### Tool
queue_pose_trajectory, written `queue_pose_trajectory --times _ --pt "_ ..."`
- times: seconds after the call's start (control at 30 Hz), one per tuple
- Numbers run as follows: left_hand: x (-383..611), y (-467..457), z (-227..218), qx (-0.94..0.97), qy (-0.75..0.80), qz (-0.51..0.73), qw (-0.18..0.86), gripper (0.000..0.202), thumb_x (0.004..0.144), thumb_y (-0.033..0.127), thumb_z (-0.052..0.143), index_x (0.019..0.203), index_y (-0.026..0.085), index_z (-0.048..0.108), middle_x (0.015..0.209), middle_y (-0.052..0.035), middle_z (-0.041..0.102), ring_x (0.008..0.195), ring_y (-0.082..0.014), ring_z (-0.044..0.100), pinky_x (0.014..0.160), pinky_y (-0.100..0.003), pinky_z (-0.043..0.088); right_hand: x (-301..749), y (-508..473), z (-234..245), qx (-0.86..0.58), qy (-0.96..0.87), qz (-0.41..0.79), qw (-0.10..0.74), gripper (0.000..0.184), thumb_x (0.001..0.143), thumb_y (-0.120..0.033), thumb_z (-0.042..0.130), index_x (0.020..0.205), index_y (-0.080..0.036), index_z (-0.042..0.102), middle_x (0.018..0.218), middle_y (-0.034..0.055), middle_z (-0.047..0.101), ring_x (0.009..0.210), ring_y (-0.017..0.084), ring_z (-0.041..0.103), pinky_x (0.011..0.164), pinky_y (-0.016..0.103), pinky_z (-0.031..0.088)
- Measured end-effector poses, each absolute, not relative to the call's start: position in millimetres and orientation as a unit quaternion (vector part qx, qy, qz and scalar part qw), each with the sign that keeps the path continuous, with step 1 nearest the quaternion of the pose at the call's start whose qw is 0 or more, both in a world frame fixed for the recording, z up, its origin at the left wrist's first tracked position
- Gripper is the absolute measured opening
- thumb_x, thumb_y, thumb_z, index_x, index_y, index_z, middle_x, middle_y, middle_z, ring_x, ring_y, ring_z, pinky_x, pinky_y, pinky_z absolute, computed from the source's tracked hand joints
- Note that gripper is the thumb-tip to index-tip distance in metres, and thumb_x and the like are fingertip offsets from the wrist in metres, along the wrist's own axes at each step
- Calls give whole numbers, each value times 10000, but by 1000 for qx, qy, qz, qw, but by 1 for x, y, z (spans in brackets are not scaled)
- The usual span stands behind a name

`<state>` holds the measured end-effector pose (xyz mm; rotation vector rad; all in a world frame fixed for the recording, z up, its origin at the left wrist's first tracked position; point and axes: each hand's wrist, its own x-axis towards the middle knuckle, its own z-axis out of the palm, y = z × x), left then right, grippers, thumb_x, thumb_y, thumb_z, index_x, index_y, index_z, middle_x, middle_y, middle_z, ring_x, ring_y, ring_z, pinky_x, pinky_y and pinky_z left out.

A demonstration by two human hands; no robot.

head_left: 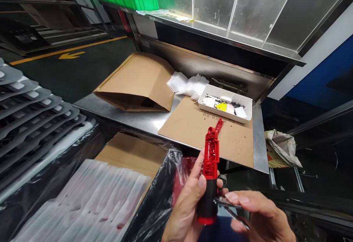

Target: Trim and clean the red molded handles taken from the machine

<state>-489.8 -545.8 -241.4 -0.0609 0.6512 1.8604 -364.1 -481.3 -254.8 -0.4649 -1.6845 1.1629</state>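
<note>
At six o'clock our left hand (183, 209) is clenched around a light, stiff red plastic handle (210, 174), best held by its black grip (206, 201) rather than its thin open-framed head (211, 150), while our right hand (257, 216) pinches small steel nippers (227, 205) just beside it.

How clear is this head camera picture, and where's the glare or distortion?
Head view: fairly sharp throughout, including the red-and-black plastic handle in the left hand; glare whitens the stainless steel table; the stacked grey trays at the left edge seem to bend from wide-angle distortion; the shiny black plastic sheet shows highlights.
</note>
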Motion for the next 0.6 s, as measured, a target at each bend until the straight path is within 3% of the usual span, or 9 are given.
queue_pose_trajectory --times 0.3,0.6 --pt "-488 -545 -239 -43 273 773 571 524 802 277 748 1289 380 585 870 -36 688 769 -137 652 840 -281 550 -361 -461 -256 -133 -744 459 467 318 805 -246 755 1115 -298 706 858 64 786 729 251 758 663 359 658" --pt "-488 -543 -237 -66 292 752 588 626 756 330 792 1331 373 547 860 -48 706 745 -145 656 724 -220 528 -367 -473 -260 -171 -726 448 493 281 839 -300 721 1117 -295 679 850 41 782 750 215 751 710 325 639"
